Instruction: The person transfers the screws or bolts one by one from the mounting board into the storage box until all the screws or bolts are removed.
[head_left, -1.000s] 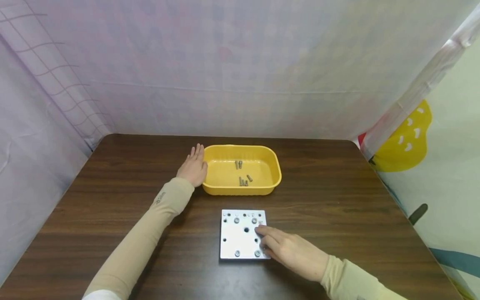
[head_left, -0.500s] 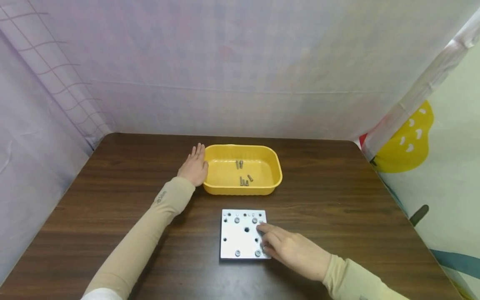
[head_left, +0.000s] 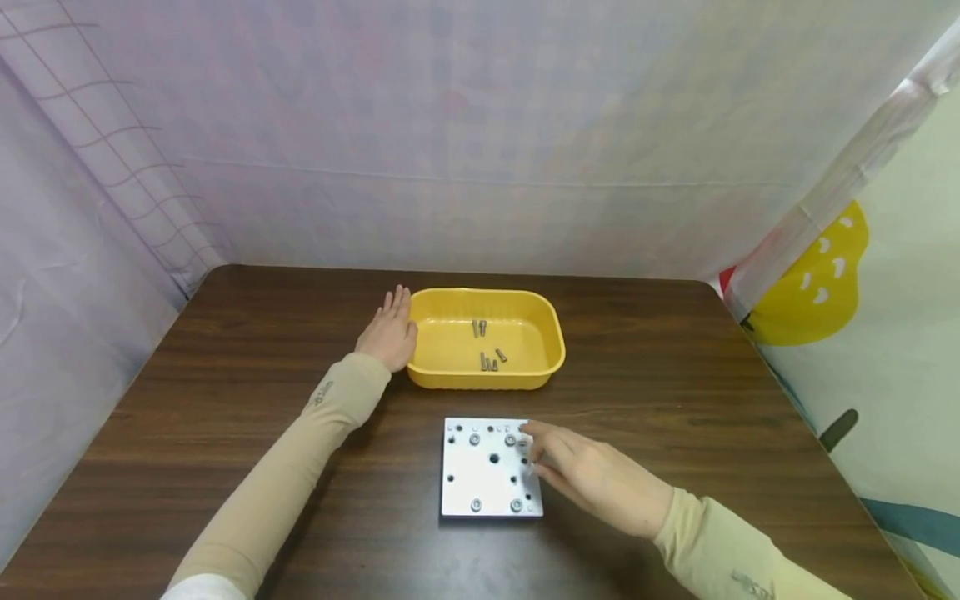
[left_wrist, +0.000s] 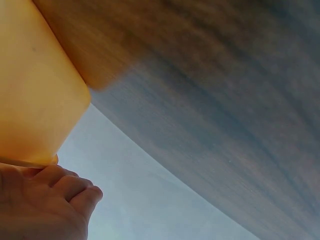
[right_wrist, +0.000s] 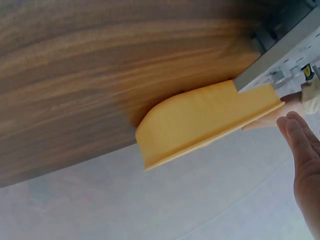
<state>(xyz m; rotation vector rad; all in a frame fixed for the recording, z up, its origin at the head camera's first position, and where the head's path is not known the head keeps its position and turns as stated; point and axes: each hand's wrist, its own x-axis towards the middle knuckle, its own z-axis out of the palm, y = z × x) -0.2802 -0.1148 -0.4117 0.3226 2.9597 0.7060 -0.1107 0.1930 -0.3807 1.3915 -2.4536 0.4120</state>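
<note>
A square silver metal plate (head_left: 471, 482) lies near the front middle of the table, with several round holes and a socket-head screw near each corner. My right hand (head_left: 600, 475) is at the plate's right edge, index finger stretched toward its upper right corner. No object shows in that hand; in the right wrist view its fingers (right_wrist: 298, 137) look straight and apart from the plate. Behind the plate is a yellow plastic basket (head_left: 480, 381) with several small screws (head_left: 487, 364) on its bottom. My left hand (head_left: 387, 329) rests against the basket's left rim, fingers extended.
The brown wood-grain table (head_left: 660, 375) reaches back to a pale cloth curtain (head_left: 487, 158). More cloth hangs at both sides. In the right wrist view, something dark (right_wrist: 272, 25) is visible beneath the plate.
My right hand has shifted slightly up and right, uncovering holes along the plate's right edge. The left hand, basket and plate stay put.
</note>
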